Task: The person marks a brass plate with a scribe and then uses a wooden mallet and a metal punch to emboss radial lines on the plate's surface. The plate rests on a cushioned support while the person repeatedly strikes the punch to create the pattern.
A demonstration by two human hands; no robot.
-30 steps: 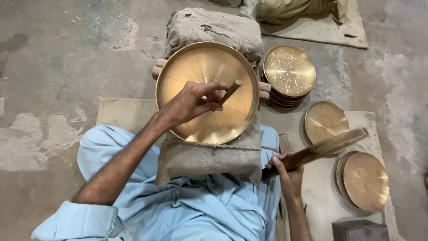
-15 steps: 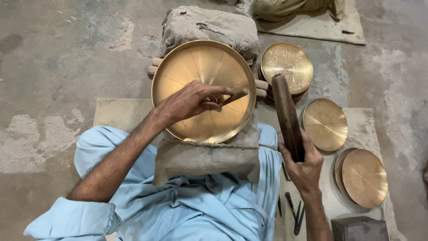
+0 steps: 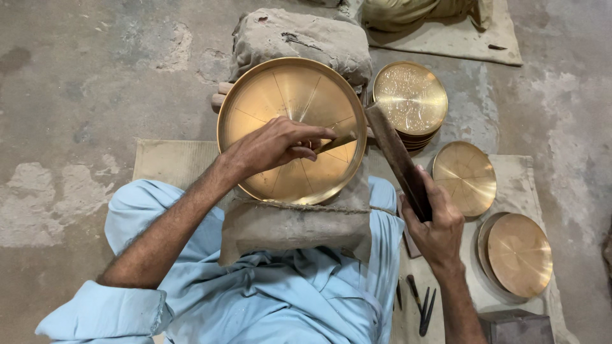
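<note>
A golden brass plate scored with radial lines, a dark brown wooden mallet, pale blue clothing.

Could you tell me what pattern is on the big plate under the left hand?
Straight lines radiating from the centre of the golden big plate; head view.

No packages, labels, signs — no screens

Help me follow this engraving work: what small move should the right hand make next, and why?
Probably bring the wooden mallet down onto the chisel's butt. The left hand holds the chisel tip-down on the brass plate, and the right hand has the mallet poised just beside it.
</note>
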